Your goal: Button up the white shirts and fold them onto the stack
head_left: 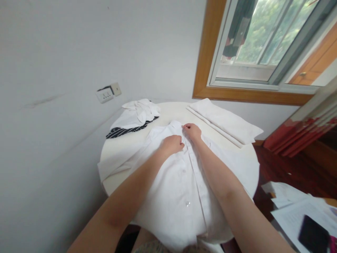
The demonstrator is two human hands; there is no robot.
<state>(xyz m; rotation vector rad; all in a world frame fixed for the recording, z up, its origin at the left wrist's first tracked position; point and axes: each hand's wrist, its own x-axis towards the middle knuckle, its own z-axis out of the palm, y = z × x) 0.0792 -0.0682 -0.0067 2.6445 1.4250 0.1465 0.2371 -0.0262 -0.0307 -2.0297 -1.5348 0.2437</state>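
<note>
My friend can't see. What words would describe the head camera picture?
The left hand and right hand pinch the front of a white shirt near its collar, spread on a round white table. Behind lie a folded white cloth and a crumpled white-and-striped pile, below a window.

One spread shirt; one folded cloth; heap (maybe two garments).
</note>
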